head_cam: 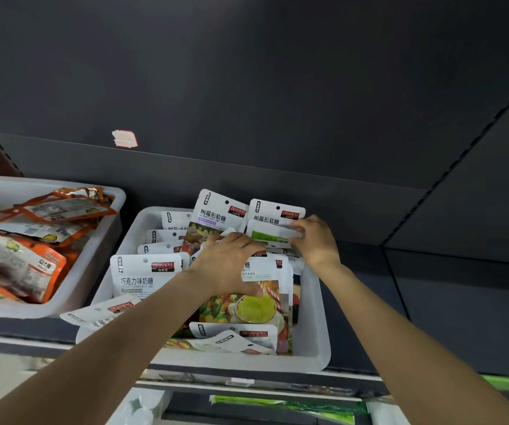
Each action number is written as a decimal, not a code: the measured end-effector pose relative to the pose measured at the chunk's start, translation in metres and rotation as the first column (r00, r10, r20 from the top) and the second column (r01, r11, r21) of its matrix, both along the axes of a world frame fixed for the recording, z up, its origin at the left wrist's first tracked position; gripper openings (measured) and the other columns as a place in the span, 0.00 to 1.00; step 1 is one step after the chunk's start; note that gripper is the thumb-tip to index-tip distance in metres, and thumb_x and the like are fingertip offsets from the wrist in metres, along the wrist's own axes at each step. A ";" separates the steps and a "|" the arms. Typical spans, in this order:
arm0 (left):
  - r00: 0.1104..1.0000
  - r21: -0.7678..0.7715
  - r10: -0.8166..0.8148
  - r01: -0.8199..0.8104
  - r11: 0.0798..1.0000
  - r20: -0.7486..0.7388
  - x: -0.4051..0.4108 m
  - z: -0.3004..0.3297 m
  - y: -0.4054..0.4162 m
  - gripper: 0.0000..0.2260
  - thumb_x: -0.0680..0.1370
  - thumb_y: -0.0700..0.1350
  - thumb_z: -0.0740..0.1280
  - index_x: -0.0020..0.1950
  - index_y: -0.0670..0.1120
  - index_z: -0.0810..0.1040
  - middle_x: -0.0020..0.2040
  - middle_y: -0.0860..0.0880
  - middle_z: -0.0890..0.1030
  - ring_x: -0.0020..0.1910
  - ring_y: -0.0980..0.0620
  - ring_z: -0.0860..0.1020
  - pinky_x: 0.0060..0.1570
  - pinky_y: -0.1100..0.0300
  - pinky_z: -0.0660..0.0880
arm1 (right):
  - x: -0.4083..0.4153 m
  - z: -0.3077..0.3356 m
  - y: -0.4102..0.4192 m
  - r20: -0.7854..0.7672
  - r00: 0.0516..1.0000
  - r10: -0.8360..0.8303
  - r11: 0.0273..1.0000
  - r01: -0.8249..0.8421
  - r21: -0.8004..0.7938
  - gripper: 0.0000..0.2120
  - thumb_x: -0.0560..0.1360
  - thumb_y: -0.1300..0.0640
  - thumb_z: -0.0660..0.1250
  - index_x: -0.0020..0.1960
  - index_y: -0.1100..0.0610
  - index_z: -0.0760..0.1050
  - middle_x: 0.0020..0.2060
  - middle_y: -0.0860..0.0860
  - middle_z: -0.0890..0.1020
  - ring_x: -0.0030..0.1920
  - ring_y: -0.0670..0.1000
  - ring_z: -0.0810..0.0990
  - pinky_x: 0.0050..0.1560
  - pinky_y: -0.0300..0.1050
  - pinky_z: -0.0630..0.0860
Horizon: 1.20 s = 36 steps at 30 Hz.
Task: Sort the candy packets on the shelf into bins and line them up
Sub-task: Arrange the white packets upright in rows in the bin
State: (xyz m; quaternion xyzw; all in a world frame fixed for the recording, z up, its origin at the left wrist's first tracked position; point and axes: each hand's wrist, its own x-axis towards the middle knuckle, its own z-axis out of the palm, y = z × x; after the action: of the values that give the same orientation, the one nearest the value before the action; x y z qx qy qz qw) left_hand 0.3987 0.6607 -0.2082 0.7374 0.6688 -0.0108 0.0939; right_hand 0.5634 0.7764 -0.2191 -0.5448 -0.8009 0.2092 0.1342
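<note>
A white bin (311,326) on the dark shelf holds several white candy packets standing in rows. My left hand (228,259) lies over the middle packets, fingers curled onto their top edges. My right hand (316,237) pinches the top of a packet with a green band (267,234) at the bin's back right. Two raspberry-candy packets (216,213) stand tallest at the back. A chocolate-milk-candy packet (146,276) stands at the front left. One packet (100,314) hangs over the bin's left rim, and others lie flat at the front.
A second white bin (106,228) to the left holds several orange packets (29,268) in a loose heap. The dark shelf back carries a small torn sticker (124,138). Bare shelf (431,302) lies right of the bin. Green packaging (277,406) shows on the shelf below.
</note>
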 end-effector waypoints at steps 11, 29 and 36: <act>0.850 -0.011 0.255 -0.282 0.959 0.461 0.001 0.012 0.012 0.34 0.76 0.54 0.67 0.75 0.48 0.53 0.64 0.47 0.76 0.60 0.46 0.75 0.62 0.48 0.71 | 0.014 0.037 -0.003 -0.383 0.924 0.007 0.997 0.021 0.069 0.06 0.78 0.62 0.62 0.42 0.56 0.71 0.41 0.52 0.79 0.43 0.51 0.77 0.41 0.33 0.72; 0.751 0.069 0.281 -0.397 0.915 0.598 -0.008 0.015 0.054 0.04 0.79 0.43 0.65 0.44 0.49 0.73 0.44 0.49 0.79 0.45 0.49 0.77 0.47 0.56 0.74 | 0.022 0.033 -0.003 -0.172 0.985 0.016 0.999 -0.021 -0.024 0.03 0.78 0.59 0.64 0.48 0.57 0.76 0.42 0.46 0.78 0.42 0.45 0.76 0.40 0.36 0.69; 0.509 0.012 0.265 -0.477 0.879 0.819 -0.013 0.020 0.047 0.05 0.78 0.39 0.66 0.43 0.45 0.74 0.44 0.45 0.81 0.44 0.50 0.80 0.38 0.73 0.70 | 0.019 0.051 -0.013 -0.405 0.913 0.047 0.975 -0.129 -0.179 0.10 0.77 0.50 0.66 0.46 0.55 0.82 0.37 0.45 0.80 0.39 0.40 0.78 0.40 0.34 0.69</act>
State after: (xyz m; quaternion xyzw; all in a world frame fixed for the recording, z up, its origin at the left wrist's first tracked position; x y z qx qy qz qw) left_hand 0.3861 0.7081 -0.1879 0.5063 0.6939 0.4192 0.2940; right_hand 0.5821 0.7635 -0.1680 -0.4648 -0.7552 0.4016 0.2289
